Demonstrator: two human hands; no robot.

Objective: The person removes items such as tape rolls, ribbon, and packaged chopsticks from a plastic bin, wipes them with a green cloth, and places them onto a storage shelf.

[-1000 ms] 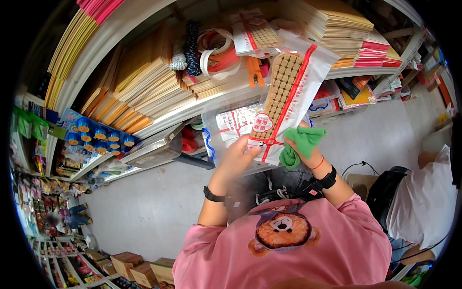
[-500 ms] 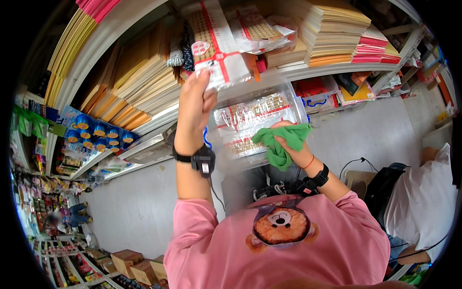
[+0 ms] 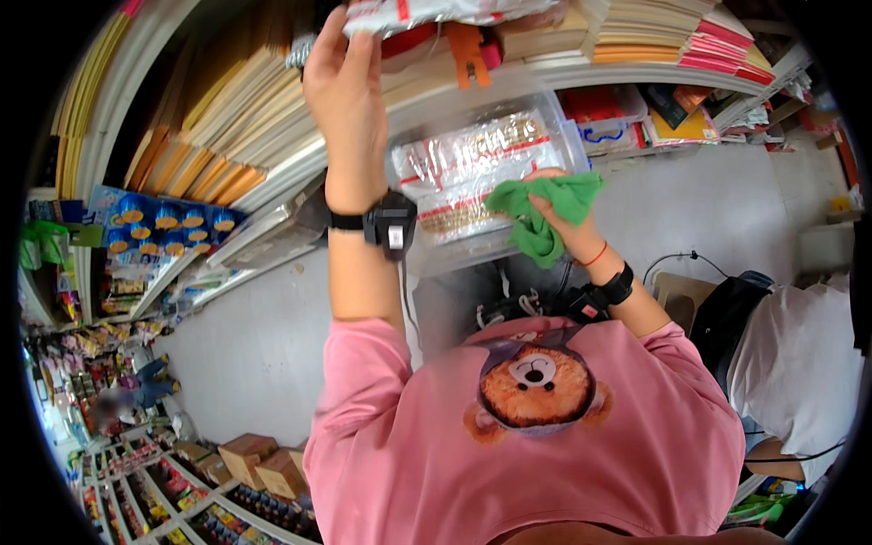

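At the shelf's upper edge of view, my left hand [image 3: 347, 100] grips the near edge of a flat white-and-red plastic-wrapped package [image 3: 436, 13]. Only a strip of that package shows; the rest is cut off by the picture's top. Bunched in my right hand [image 3: 574, 234] is a green cloth [image 3: 536, 213], my fingers closed round it. This hand is over the right side of a clear plastic bin [image 3: 569, 150]. Inside the bin lie similar shiny packages [image 3: 459, 163] with red bands and beige contents.
Behind the bin, a shelf holds stacks of brown envelopes [image 3: 254, 118] and paper [image 3: 645, 32]. An orange tag [image 3: 468, 56] hangs off its edge. Blue-capped items on a card [image 3: 168, 222] hang at left. A person in white [image 3: 790, 363] is close on the right.
My left hand has moved up and away with the package, which now lies lower and flatter toward the shelf. My right hand has risen slightly, still holding the cloth.
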